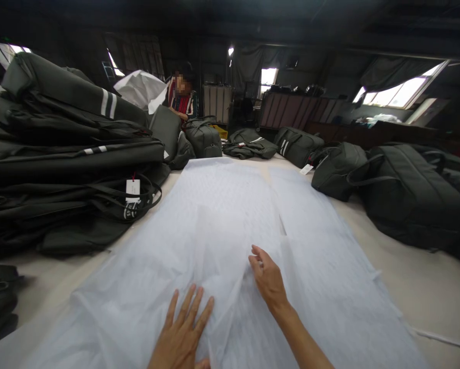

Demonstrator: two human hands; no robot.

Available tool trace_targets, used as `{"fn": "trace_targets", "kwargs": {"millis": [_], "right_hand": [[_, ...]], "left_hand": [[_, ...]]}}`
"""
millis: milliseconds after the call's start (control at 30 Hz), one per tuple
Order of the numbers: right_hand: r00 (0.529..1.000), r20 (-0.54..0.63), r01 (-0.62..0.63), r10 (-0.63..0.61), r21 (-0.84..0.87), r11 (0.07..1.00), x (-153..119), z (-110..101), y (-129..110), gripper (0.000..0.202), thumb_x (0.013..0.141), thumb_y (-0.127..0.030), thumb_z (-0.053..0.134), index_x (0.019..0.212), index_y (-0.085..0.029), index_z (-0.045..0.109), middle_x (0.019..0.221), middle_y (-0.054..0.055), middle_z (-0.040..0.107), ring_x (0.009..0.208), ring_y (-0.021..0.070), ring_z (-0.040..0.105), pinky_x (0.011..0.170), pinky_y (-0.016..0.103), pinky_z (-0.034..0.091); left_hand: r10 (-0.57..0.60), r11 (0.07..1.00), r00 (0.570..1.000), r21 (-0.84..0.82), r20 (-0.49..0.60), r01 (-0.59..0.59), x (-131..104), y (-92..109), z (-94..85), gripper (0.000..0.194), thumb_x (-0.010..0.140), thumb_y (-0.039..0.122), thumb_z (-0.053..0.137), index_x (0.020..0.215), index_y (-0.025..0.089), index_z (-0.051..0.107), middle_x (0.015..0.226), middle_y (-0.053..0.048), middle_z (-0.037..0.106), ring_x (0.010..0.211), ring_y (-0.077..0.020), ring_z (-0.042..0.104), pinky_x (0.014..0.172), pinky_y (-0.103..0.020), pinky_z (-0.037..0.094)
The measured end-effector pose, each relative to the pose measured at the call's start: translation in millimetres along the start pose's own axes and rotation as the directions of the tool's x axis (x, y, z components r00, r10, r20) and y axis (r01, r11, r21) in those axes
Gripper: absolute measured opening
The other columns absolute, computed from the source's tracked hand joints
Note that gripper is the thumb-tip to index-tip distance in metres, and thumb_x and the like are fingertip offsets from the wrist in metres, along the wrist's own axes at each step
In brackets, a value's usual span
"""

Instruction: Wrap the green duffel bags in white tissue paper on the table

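All around, dark-green fabric bags (pixel 414 189); under my splayed left fingers (pixel 187 303) and curled, parted right fingers (pixel 261 254), thin white sheeting (pixel 230 225).

Sheeting (pixel 322 256), thin, white and faintly translucent, spread flat in overlapping layers lengthwise along a pale table (pixel 425 266). Far end narrow in view, near part broad; a lengthwise overlap with a small dark gap shows right of the middle. Condition: faintly rippled, with creases and a raised fold in the near middle.
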State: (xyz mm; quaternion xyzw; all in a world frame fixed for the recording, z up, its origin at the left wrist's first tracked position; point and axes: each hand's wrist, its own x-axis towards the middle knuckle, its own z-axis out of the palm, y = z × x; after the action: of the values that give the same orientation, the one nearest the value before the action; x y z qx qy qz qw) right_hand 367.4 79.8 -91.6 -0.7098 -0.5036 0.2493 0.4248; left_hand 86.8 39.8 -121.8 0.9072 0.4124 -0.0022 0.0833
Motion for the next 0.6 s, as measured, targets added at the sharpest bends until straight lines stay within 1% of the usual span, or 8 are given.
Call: {"fn": "trace_targets", "kwargs": {"millis": [67, 133, 233, 300, 367, 433, 500, 600], "right_hand": [[0.975, 0.01, 0.213, -0.22, -0.309, 0.927, -12.7, -6.2, 22.1, 0.049, 0.096, -0.04, 0.038, 0.135, -0.016, 0.054, 0.141, 0.011, 0.055, 0.132, 0.0261, 0.048, 0.112, 0.048, 0.034], [0.939, 0.13, 0.341, -0.32, -0.497, 0.798, -25.3, -7.4, 41.8, 0.051, 0.098, -0.037, 0.036, 0.144, -0.016, 0.045, 0.151, 0.009, 0.042, 0.143, 0.0255, 0.032, 0.119, 0.052, 0.02], [0.927, 0.24, 0.375, -0.288, -0.625, 0.685, -33.9, -1.6, 58.1, 0.055, 0.099, -0.038, 0.036, 0.149, -0.015, 0.035, 0.157, 0.007, 0.031, 0.147, 0.0254, 0.021, 0.12, 0.054, 0.013], [0.935, 0.24, 0.353, -0.26, -0.659, 0.664, -31.3, 3.6, 59.4, 0.056, 0.099, -0.039, 0.034, 0.15, -0.015, 0.033, 0.158, 0.007, 0.028, 0.148, 0.0253, 0.019, 0.12, 0.054, 0.012], [0.941, 0.231, 0.338, -0.248, -0.67, 0.661, -24.5, 7.2, 56.3, 0.056, 0.099, -0.04, 0.033, 0.15, -0.015, 0.033, 0.158, 0.007, 0.027, 0.148, 0.0253, 0.018, 0.121, 0.054, 0.011], [0.941, 0.238, 0.337, -0.239, -0.668, 0.663, -16.0, 8.7, 52.4, 0.056, 0.1, -0.04, 0.032, 0.15, -0.015, 0.033, 0.158, 0.007, 0.026, 0.148, 0.0253, 0.018, 0.12, 0.054, 0.011], [0.942, 0.255, 0.336, -0.22, -0.664, 0.668, -7.7, 8.6, 48.8, 0.056, 0.1, -0.04, 0.031, 0.15, -0.015, 0.032, 0.158, 0.007, 0.025, 0.148, 0.0255, 0.017, 0.12, 0.054, 0.011], [0.942, 0.275, 0.328, -0.19, -0.648, 0.688, 0.9, 5.3, 44.6, 0.055, 0.1, -0.038, 0.031, 0.15, -0.015, 0.032, 0.158, 0.007, 0.026, 0.148, 0.0252, 0.017, 0.12, 0.055, 0.012]], "left_hand": [[0.068, 0.998, 0.998, -0.01, 0.01, -0.068, 8.0, -3.1, -12.8, 0.101, 0.067, 0.064, 0.075, 0.151, 0.037, 0.026, 0.156, -0.013, 0.034, 0.144, -0.0421, 0.025, 0.113, -0.07, 0.016], [0.118, 0.993, 0.993, -0.009, -0.02, -0.118, 19.9, -4.3, -26.3, 0.089, 0.07, 0.071, 0.07, 0.145, 0.034, 0.041, 0.144, -0.012, 0.051, 0.142, -0.0402, 0.031, 0.114, -0.069, 0.017], [0.167, 0.986, 0.984, 0.019, -0.067, -0.166, 44.6, 2.0, -41.7, 0.051, 0.084, 0.068, 0.056, 0.112, 0.027, 0.067, 0.104, -0.006, 0.07, 0.126, -0.0326, 0.051, 0.115, -0.063, 0.021], [0.186, 0.982, 0.982, 0.031, -0.039, -0.185, 62.6, 9.8, -45.5, 0.033, 0.091, 0.054, 0.058, 0.092, 0.022, 0.068, 0.087, -0.003, 0.068, 0.104, -0.0261, 0.062, 0.108, -0.053, 0.037], [0.19, 0.982, 0.982, 0.007, -0.016, -0.19, 77.7, 16.1, -43.6, 0.024, 0.09, 0.044, 0.063, 0.096, 0.021, 0.065, 0.089, -0.003, 0.068, 0.092, -0.0231, 0.062, 0.093, -0.043, 0.048], [0.207, 0.977, 0.978, -0.035, -0.038, -0.208, 87.1, 18.2, -37.9, 0.045, 0.086, 0.045, 0.068, 0.122, 0.021, 0.057, 0.112, -0.007, 0.066, 0.105, -0.0264, 0.059, 0.095, -0.043, 0.046], [0.255, 0.963, 0.965, -0.068, -0.066, -0.259, 90.6, 16.9, -31.6, 0.077, 0.081, 0.053, 0.069, 0.145, 0.024, 0.037, 0.141, -0.011, 0.051, 0.129, -0.032, 0.046, 0.11, -0.051, 0.033], [0.303, 0.946, 0.952, -0.107, -0.047, -0.306, 89.2, 15.8, -26.9, 0.095, 0.078, 0.059, 0.069, 0.153, 0.03, 0.019, 0.159, -0.01, 0.027, 0.145, -0.0361, 0.023, 0.117, -0.06, 0.015]]}}
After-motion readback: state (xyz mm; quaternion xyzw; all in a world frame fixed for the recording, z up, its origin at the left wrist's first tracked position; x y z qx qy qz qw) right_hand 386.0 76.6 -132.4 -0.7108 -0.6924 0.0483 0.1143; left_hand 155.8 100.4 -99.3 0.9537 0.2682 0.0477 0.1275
